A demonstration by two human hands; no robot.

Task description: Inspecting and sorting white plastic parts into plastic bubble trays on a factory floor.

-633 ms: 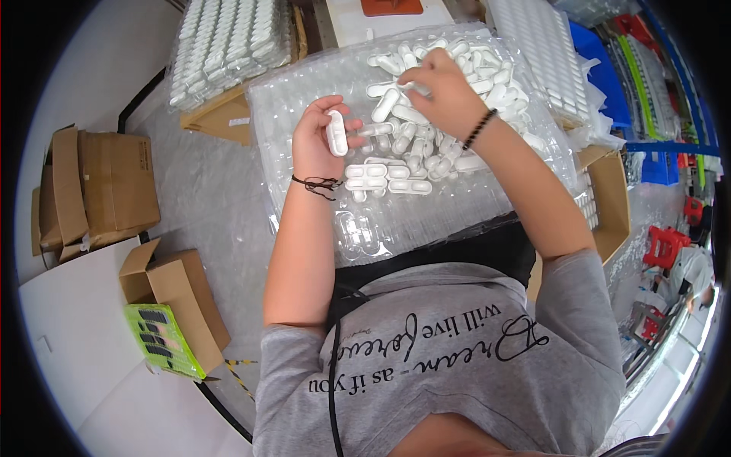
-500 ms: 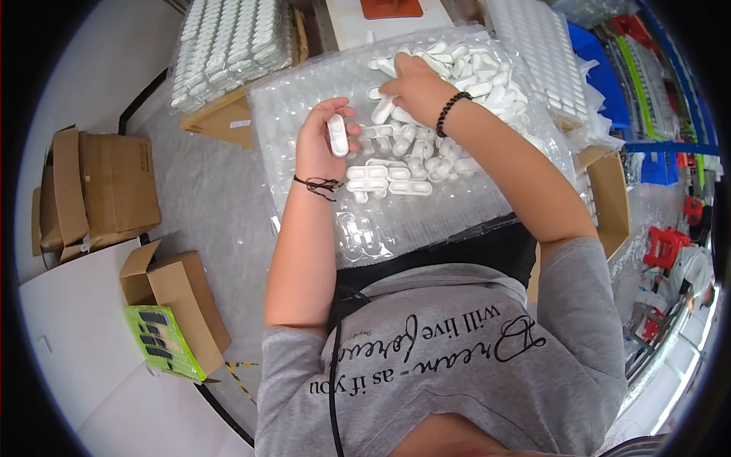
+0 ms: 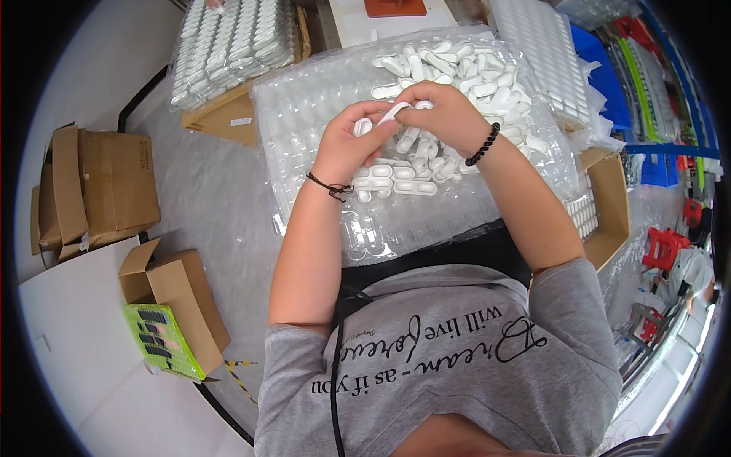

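Observation:
My left hand (image 3: 352, 139) is closed around a small white oval plastic piece (image 3: 362, 127), whose rounded end shows at the fingers. Close beside it, my right hand (image 3: 444, 116) pinches another white oval plastic piece (image 3: 394, 113), and my left thumb reaches to that piece. Both hands are above a stack of clear plastic blister trays (image 3: 304, 99). Beyond and right of my right hand lies a loose heap of white oval pieces (image 3: 495, 84). Nearer to me, several white pieces sit in neat rows (image 3: 392, 181) on the trays.
Stacks of filled trays stand at the far left (image 3: 232, 46) and far right (image 3: 537, 57). Another person's hand (image 3: 215, 4) touches the left stack. Cardboard boxes (image 3: 114, 183) stand on the floor at left, and an open carton (image 3: 609, 206) is at right.
My right hand has come back from the heap with a white piece toward my left hand. My left hand has moved right, bringing its piece along. Another person's hand has appeared at the far-left stack.

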